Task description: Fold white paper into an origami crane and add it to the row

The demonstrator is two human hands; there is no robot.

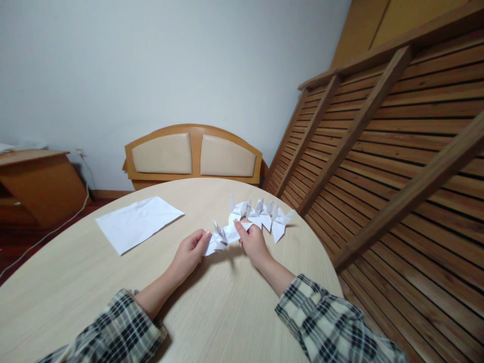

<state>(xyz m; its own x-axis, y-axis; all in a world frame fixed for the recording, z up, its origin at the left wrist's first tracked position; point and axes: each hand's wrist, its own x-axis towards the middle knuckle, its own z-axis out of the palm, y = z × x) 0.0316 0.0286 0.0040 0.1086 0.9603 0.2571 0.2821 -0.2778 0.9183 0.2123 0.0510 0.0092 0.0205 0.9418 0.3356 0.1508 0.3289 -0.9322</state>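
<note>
My left hand [191, 251] and my right hand [252, 241] both pinch a white folded paper crane [223, 237] just above the round light-wood table [212, 312]. The left fingers grip its left end, the right fingers its right wing. Just beyond my right hand, several finished white paper cranes [260, 214] stand in a row near the table's right edge. A flat, slightly creased white sheet of paper [138, 222] lies on the table to the left of my hands. Both sleeves are plaid.
A wooden headboard with two beige padded panels [192, 154] stands beyond the table. A slatted wooden frame [378, 166] leans along the right. At far left is a wooden cabinet [36, 184] with a white cable [56, 227] trailing on the floor.
</note>
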